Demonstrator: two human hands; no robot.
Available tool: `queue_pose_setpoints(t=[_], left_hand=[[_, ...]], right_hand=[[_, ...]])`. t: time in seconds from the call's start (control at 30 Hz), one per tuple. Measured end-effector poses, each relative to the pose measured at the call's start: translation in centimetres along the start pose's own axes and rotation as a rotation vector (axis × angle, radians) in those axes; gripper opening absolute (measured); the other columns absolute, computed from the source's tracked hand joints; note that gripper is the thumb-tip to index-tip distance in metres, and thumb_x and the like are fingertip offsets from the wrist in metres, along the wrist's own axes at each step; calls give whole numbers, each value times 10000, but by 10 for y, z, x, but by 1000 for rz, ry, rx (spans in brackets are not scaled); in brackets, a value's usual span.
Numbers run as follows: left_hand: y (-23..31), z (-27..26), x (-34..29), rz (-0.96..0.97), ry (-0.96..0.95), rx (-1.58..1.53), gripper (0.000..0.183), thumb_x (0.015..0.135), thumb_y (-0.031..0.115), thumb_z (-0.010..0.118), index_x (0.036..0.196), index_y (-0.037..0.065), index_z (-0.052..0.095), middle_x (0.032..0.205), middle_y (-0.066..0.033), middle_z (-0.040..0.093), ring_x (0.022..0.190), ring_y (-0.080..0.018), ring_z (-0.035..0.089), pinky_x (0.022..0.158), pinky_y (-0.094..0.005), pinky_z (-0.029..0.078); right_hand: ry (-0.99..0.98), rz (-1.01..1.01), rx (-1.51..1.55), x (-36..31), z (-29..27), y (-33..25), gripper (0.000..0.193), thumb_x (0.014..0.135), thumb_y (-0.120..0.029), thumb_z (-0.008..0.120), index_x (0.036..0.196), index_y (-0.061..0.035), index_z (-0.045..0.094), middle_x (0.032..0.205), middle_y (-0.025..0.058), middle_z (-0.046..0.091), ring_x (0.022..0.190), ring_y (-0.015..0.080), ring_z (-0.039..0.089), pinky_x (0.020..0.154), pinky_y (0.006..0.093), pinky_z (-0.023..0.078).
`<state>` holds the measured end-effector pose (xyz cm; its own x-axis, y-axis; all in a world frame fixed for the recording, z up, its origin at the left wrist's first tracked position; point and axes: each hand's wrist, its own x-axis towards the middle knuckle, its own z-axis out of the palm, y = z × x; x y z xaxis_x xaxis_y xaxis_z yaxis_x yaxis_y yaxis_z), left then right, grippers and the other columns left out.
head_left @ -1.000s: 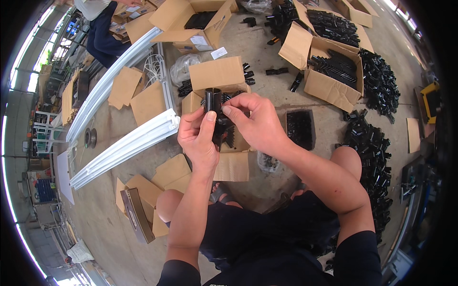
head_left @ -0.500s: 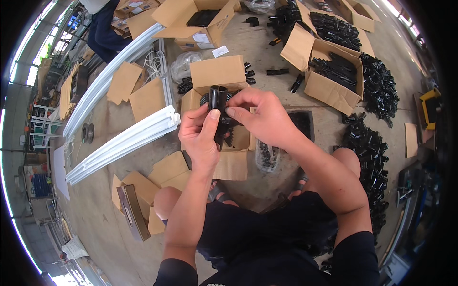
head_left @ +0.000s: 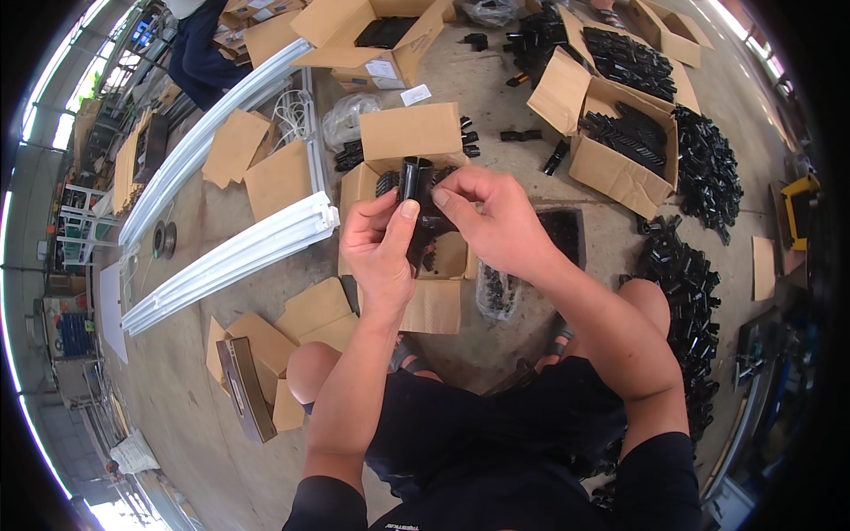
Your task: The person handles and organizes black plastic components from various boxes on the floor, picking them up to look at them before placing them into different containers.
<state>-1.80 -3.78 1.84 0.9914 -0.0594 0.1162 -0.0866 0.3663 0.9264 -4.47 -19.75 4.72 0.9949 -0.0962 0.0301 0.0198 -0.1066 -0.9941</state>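
A glossy black tubular plastic fitting [head_left: 411,181] stands upright in the grip of my left hand [head_left: 382,248], the thumb pressed along its near side. My right hand [head_left: 496,221] is closed in a pinch, thumb and forefinger at the right side of the fitting. Whatever lies between those fingertips is too small or hidden to name. Below both hands an open cardboard box [head_left: 429,310] rests on the floor, with black ribbed parts inside, partly covered by my hands. Right of it are a clear plastic bag [head_left: 498,296] of small dark pieces and a dark tray [head_left: 564,232].
Heaps of black fittings [head_left: 682,292] line my right side, near another open box [head_left: 615,177] of black parts. Long white metal profiles [head_left: 239,257] lie at the left, beside flattened cardboard [head_left: 274,181]. At the far left a person's dark-clothed leg [head_left: 202,57] shows.
Both hands and the fitting have shifted slightly right in the picture, as has much of the scene. The grips look much the same.
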Motion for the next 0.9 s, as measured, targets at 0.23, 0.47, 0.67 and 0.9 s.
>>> queue_pose_setpoints(t=[0.23, 0.47, 0.67, 0.9], left_hand=[[5, 5, -2, -21, -5, -11, 125, 947, 48, 679, 1046, 45, 603, 894, -84, 713, 623, -87, 644, 479, -239, 547], [5, 5, -3, -31, 10, -10, 125, 948, 54, 679, 1046, 47, 602, 884, -85, 709, 617, -91, 644, 467, -238, 545], [5, 6, -4, -51, 28, -9, 127, 950, 57, 678, 1049, 45, 599, 896, -91, 712, 625, -99, 650, 466, -242, 548], [5, 4, -2, -104, -26, -19, 127, 957, 61, 672, 1056, 38, 595, 930, -111, 723, 671, -117, 677, 481, -250, 553]], right_hand=[[-48, 89, 125, 1, -2, -3, 121, 942, -73, 681, 971, 44, 694, 827, 48, 705, 721, 81, 606, 660, 273, 504], [51, 82, 372, 0, 9, 7, 109, 947, -36, 675, 991, 61, 698, 864, 58, 715, 747, 83, 625, 668, 252, 513], [102, 182, 585, -1, 17, 10, 109, 954, -30, 674, 971, 77, 686, 853, 90, 707, 718, 115, 650, 621, 267, 554], [152, 183, 668, -9, 20, 5, 128, 963, -53, 669, 952, 74, 678, 819, 98, 693, 650, 127, 637, 551, 296, 583]])
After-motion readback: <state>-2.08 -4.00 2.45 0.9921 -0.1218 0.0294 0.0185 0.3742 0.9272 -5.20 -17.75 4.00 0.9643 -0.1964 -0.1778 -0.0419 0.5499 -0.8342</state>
